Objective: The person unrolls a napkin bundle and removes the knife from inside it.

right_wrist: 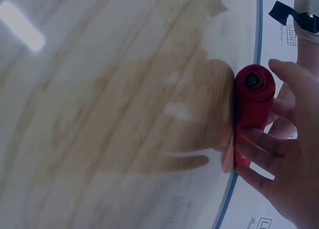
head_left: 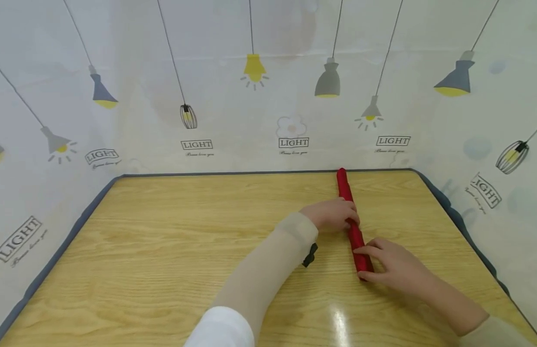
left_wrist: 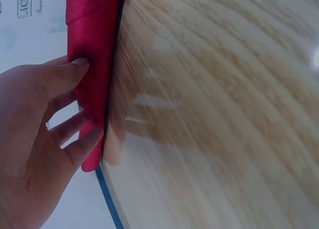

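Well, what's in hand looks to me like work on the red roll, a wound-up length of fabric lying on the right part of the wooden table, its far end up against the back edge. Viewed from the right wrist, its near end shows a spiral of layers around a dark centre; whether something sits inside, I can't tell. The left hand holds it about midway, fingers bent over it, while the right hand rests at the near end, thumb and fingers spread apart and their tips on the fabric. How hard either one presses doesn't show. I'd judge the winding nearly done, with the layers lying close. The next move, as I see it, calls for even pressure from both hands so the roll neither loosens nor skews.

Around them, pale wall covering printed with hanging lamps rises at the back and both sides, and dark edging runs along its foot. That back wall leaves little room beyond the far end, so sliding the roll that way would likely meet it. A black strap hangs by the left wrist, near the roll but apart from it, and could catch.
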The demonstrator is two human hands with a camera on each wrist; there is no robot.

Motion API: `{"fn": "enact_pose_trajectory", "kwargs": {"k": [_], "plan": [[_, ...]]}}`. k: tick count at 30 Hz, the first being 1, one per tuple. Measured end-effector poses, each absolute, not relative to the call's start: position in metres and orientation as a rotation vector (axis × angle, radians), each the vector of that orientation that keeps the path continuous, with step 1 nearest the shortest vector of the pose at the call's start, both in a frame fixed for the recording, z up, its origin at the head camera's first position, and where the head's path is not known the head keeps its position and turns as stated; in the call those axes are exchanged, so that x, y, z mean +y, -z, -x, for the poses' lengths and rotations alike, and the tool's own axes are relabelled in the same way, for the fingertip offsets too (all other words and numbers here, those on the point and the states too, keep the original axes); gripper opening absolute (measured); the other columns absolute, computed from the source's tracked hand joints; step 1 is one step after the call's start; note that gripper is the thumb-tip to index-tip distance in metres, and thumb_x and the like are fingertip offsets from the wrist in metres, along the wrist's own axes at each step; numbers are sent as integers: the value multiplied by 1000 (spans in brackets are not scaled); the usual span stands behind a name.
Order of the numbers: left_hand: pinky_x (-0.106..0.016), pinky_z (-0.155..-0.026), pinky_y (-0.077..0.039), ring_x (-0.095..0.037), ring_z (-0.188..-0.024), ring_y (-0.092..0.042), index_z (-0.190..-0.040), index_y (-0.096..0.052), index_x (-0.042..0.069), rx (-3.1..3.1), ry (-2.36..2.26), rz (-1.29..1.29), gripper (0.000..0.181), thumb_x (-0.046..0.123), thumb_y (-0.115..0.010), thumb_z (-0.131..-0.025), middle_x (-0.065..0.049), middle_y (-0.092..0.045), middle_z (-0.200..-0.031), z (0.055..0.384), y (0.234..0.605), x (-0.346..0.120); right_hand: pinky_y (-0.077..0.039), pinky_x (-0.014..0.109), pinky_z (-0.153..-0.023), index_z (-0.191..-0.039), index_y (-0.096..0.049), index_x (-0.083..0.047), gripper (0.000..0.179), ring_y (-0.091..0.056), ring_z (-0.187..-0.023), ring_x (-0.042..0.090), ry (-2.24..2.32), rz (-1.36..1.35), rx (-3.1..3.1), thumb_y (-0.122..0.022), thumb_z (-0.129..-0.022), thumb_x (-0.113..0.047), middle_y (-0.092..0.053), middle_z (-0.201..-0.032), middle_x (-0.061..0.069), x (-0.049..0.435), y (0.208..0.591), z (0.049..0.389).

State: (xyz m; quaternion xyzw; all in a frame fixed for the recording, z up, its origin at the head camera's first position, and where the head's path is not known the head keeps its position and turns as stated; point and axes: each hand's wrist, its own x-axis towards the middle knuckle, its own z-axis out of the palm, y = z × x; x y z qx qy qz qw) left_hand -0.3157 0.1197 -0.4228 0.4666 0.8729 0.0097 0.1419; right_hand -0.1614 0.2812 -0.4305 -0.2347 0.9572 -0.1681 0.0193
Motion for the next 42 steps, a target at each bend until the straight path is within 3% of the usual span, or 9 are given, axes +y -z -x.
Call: {"fn": "enact_pose_trajectory", "kwargs": {"k": [13,23,30,42], "plan": [[-22,-97,-35,-10,-110,-42,-118,-68,34,2539,80,-1336,24,24,-60,-98,11,-52,-118,318,421,131,-36,27,-52,-109,-67,-10,44,-42,-62,12,343,535,3039,-80,-77,-38,-48,-80,-1,261,421,159],[-20,-95,-36,-9,-109,-43,-118,-70,31,2534,38,-1347,24,24,-61,-97,11,-54,-117,319,418,129,-42,30,-58,-109,-67,-9,41,-45,-66,11,389,515,3049,-81,-78,-32,-52,-82,-2,262,419,155],[-18,-95,-35,-9,-111,-44,-120,-70,28,2501,-3,-1380,24,23,-60,-98,9,-54,-120,322,418,125,-51,36,-67,-109,-67,-8,39,-59,-76,14,449,499,3059,-80,-80,-30,-60,-88,-3,270,415,148],[-18,-103,-29,-10,-120,-45,-123,-69,24,2455,-78,-1455,27,18,-60,-98,5,-54,-127,323,422,121,-50,41,-68,-109,-68,-7,40,-61,-81,20,422,459,3062,-78,-80,-32,-64,-92,0,297,416,139]]}}
